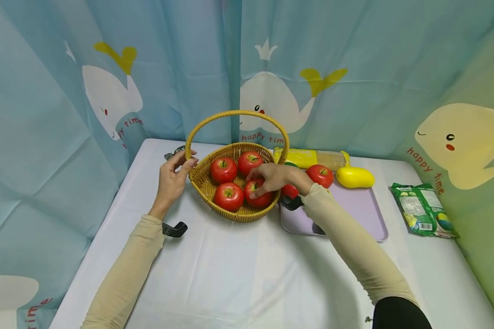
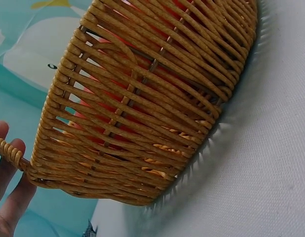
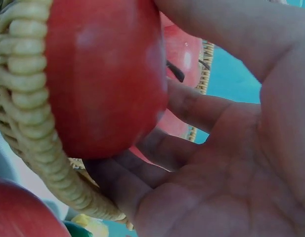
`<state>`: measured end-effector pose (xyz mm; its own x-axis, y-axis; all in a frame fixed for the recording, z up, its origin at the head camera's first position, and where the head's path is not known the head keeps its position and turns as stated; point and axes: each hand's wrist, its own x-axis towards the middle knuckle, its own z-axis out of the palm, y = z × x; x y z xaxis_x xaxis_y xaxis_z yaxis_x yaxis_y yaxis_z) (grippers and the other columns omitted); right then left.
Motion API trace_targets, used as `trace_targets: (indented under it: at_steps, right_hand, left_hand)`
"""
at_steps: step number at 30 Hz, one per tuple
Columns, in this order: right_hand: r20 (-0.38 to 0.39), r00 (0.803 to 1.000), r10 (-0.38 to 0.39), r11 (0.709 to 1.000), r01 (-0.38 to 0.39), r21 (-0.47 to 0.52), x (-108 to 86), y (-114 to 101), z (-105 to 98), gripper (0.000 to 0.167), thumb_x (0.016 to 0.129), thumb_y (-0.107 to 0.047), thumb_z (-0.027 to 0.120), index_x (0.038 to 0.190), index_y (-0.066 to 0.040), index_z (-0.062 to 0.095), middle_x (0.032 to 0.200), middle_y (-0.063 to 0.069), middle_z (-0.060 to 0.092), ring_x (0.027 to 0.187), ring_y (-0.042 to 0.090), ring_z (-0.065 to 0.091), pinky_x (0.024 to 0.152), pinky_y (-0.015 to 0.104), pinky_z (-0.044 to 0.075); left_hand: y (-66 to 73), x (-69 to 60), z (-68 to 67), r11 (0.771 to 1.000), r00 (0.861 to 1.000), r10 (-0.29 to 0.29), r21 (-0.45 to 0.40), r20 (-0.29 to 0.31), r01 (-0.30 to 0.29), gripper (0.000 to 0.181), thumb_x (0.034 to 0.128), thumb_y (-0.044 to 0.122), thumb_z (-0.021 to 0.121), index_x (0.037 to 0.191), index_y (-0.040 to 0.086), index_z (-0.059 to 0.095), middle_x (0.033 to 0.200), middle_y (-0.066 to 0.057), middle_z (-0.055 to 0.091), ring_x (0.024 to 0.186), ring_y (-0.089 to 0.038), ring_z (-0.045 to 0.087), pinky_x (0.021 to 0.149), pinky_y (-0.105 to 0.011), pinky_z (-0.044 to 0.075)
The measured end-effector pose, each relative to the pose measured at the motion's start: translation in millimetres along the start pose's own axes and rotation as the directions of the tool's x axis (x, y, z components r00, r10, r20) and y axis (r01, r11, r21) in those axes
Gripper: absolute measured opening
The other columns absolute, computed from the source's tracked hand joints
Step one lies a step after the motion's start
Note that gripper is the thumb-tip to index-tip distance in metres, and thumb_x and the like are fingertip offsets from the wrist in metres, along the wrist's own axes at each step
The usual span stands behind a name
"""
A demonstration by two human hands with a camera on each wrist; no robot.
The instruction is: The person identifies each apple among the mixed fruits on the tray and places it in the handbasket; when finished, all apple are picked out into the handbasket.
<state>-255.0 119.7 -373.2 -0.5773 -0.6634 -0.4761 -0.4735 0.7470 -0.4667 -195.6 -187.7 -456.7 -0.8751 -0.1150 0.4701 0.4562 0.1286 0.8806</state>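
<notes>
A woven basket (image 1: pixel 207 199) with a tall arched handle (image 1: pixel 234 113) stands on the white table. My left hand (image 1: pixel 170 180) holds the left foot of that handle; in the left wrist view its fingers (image 2: pixel 16 202) lie behind the handle, beside the wicker side. Several red apples sit inside, among them a front-left apple (image 1: pixel 228 196) and two at the back. At the basket's right, my right hand (image 1: pixel 273 177) grips another apple (image 1: pixel 263 199), thumb and fingers round it. The right wrist view shows this apple (image 3: pixel 103 79) close against the rim, its underside hidden.
Right of the basket lies a lilac tray (image 1: pixel 354 214) with a red apple (image 1: pixel 319 175), a yellow mango-like fruit (image 1: pixel 355 177) and another apple partly behind my wrist. A yellow packet (image 1: pixel 304 158) lies behind. Further right is a green snack bag (image 1: pixel 424 210). Curtains border the table.
</notes>
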Motion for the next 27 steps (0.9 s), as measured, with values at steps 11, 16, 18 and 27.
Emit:
trace_targets:
  at_steps: [11, 16, 18, 27]
  right_hand:
    - [-0.033, 0.999, -0.023, 1.000, 0.022, -0.010, -11.3, -7.4, -1.4, 0.067, 0.094, -0.041, 0.081, 0.147, -0.007, 0.060, 0.148, 0.013, 0.061, 0.133, 0.033, 0.054, 0.118, 0.052, 0.047]
    - [-0.073, 0.993, -0.090, 0.996, 0.089, -0.012, -20.8, -7.5, -3.6, 0.063, 0.096, -0.037, 0.079, 0.147, -0.004, 0.060, 0.148, 0.013, 0.062, 0.137, 0.036, 0.055, 0.120, 0.053, 0.045]
    - [-0.085, 0.990, -0.111, 0.994, 0.112, 0.000, -25.7, -6.5, -4.1, 0.063, 0.097, -0.036, 0.078, 0.147, -0.003, 0.060, 0.149, 0.014, 0.062, 0.140, 0.037, 0.054, 0.122, 0.055, 0.044]
    - [-0.169, 0.966, -0.198, 0.967, 0.221, 0.128, -55.6, 8.3, 0.4, 0.059, 0.099, -0.030, 0.077, 0.148, -0.002, 0.058, 0.148, 0.016, 0.063, 0.137, 0.037, 0.059, 0.117, 0.058, 0.047]
  left_hand:
    - [1.4, -0.3, -0.3, 1.000, 1.000, -0.004, 0.005, 0.004, 0.004, 0.027, 0.1061, 0.006, 0.064, 0.126, -0.011, 0.067, 0.114, -0.030, 0.073, 0.101, -0.011, 0.072, 0.088, -0.022, 0.063]
    - [1.3, -0.4, -1.2, 1.000, 1.000, -0.009, 0.006, 0.005, 0.009, 0.026, 0.1063, 0.007, 0.064, 0.126, -0.009, 0.068, 0.113, -0.029, 0.073, 0.101, -0.010, 0.071, 0.089, -0.026, 0.064]
    - [1.2, -0.3, -1.1, 1.000, 1.000, -0.010, 0.006, 0.005, 0.010, 0.027, 0.1064, 0.007, 0.064, 0.127, -0.010, 0.068, 0.113, -0.030, 0.073, 0.101, -0.009, 0.071, 0.089, -0.026, 0.064]
    - [5.8, -1.0, 1.5, 1.000, 1.000, -0.010, -0.007, -0.004, 0.010, 0.026, 0.1056, 0.003, 0.063, 0.127, -0.011, 0.067, 0.113, -0.033, 0.072, 0.101, -0.007, 0.071, 0.089, -0.023, 0.063]
